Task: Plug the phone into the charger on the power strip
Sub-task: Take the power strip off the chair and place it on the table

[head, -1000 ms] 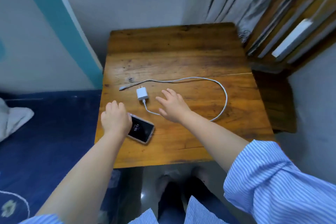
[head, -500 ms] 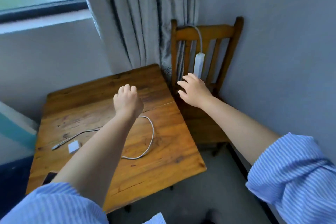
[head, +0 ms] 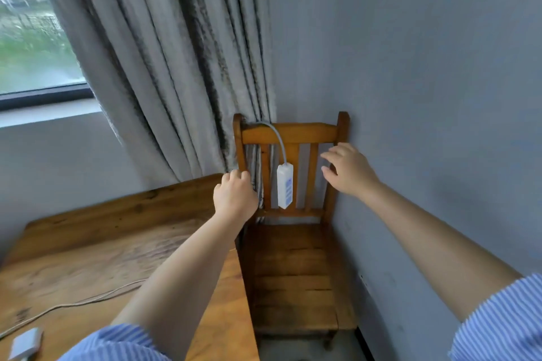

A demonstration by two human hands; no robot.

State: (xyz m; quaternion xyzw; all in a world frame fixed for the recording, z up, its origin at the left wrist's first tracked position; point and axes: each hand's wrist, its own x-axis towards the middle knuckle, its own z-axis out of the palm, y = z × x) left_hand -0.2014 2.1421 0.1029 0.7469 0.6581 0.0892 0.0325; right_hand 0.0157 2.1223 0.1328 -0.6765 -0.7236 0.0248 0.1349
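A white power strip (head: pixel 284 186) hangs upright by its grey cord (head: pixel 278 138) against the back of a wooden chair (head: pixel 293 272). My left hand (head: pixel 234 196) is a loose fist just left of the strip, holding nothing. My right hand (head: pixel 347 168) hovers just right of it, fingers spread, empty. The white charger block (head: pixel 25 343) lies at the lower left corner on the wooden table (head: pixel 88 243), and its white cable (head: pixel 73 303) runs across the top. The phone is out of view.
Grey curtains (head: pixel 176 67) hang behind the chair and table. A window (head: pixel 32 38) is at upper left. A grey wall (head: pixel 425 97) runs close along the chair's right side.
The view has swung up and right toward the chair. Both hands have moved from the table up to either side of the power strip; the phone has dropped out of view.
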